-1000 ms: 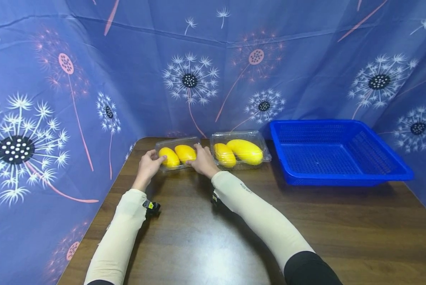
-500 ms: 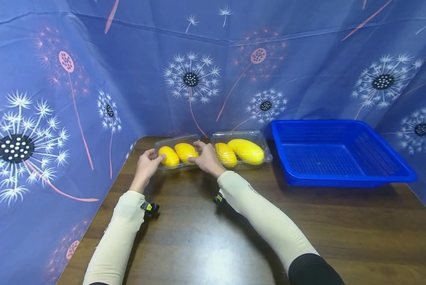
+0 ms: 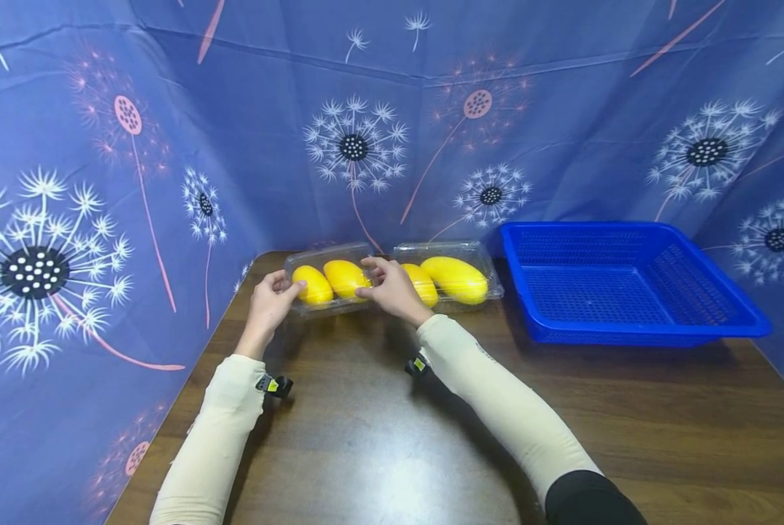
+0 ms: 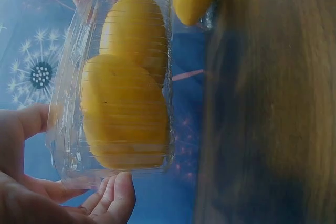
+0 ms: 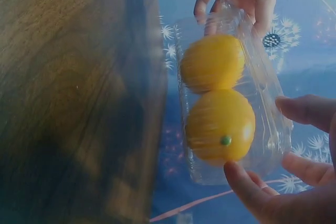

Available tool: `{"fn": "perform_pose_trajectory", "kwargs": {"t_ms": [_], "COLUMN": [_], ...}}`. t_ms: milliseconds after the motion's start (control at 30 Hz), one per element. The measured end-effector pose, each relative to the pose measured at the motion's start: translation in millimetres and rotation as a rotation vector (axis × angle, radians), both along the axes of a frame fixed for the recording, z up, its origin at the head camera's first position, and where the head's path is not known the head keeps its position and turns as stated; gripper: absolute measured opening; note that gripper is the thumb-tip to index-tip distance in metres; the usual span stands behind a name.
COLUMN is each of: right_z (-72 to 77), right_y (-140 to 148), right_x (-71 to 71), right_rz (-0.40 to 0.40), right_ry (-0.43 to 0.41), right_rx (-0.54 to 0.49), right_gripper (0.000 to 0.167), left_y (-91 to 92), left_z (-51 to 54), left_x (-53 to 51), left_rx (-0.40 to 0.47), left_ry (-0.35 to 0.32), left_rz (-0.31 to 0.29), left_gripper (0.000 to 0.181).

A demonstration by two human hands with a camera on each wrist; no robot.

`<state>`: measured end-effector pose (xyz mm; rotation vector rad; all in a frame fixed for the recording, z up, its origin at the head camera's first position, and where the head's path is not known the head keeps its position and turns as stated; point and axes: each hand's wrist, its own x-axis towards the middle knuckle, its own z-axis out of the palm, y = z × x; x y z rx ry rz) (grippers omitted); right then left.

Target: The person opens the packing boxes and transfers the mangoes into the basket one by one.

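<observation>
A clear plastic clamshell box (image 3: pixel 308 259) with two yellow mangoes (image 3: pixel 346 278) inside is held between both hands at the back left of the table. My left hand (image 3: pixel 268 305) grips its left end, thumb at the front. At the right end, my right hand (image 3: pixel 397 292) pinches the rim with thumb and fingers. Both wrist views show fingers (image 4: pixel 122 195) around the box's ends and the mangoes (image 5: pixel 220 124) side by side behind the plastic. Whether the box touches the table I cannot tell.
Just right of the held box, a second clear box (image 3: pixel 490 262) with two mangoes (image 3: pixel 456 280) sits on the wooden table (image 3: pixel 339 423); my right hand partly covers it. A blue plastic basket (image 3: pixel 628 327) stands farther right. Patterned blue cloth (image 3: pixel 247 146) hangs behind and at the left.
My right hand has shifted a little to the right, and the held box's right end has risen slightly with it. My left hand keeps its grip almost in place.
</observation>
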<state>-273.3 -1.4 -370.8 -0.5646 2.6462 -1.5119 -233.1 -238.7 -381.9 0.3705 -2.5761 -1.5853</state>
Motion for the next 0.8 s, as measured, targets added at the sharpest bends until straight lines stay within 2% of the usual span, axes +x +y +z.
{"fn": "perform_pose_trajectory", "kwargs": {"t_ms": [200,467,667,800], "right_z": [2.6,-1.6,-2.8,-1.6], "right_y": [13,31,45,53], "right_x": [4.8,7.9,16.4,18.8], "right_rz": [0.008,0.018,0.061,0.11], "right_ry": [-0.011,0.018,0.024,0.027], "right_rx": [-0.028,-0.067,-0.107,-0.16], "right_gripper": [0.059,0.057,0.056,0.055], "left_y": [5.8,15.3,21.5,24.4], "left_z": [3.6,5.7,6.6,11.1], "left_x": [4.0,10.1,14.1,15.5], "left_rx": [0.002,0.034,0.109,0.125], "left_ry": [0.027,0.063,0.069,0.088], "left_rz": [-0.011,-0.029,-0.051,-0.046], "left_gripper": [0.069,0.062,0.057,0.054]}}
